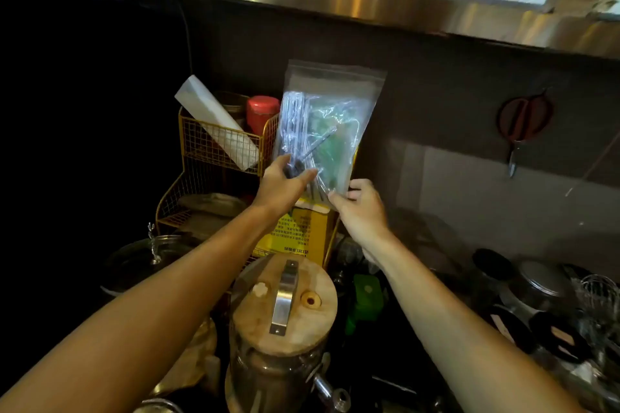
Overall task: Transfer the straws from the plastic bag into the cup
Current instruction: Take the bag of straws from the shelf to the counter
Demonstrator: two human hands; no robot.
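Above the counter's rack [214, 144], both hands, left [283, 186] and right [360, 208], pinch the bag [330, 117]; its seal likely needs opening before straws [295, 124] are pulled.

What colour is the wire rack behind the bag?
Yellow wire rack, clearest in the head view.

Jars [536, 292] crowd the tabletop's right side, a wooden-lidded dispenser [283, 305] stands at the near edge, a yellow wire rack [218, 144] blocks the back; open air remains above, under the steel shelf [335, 0]
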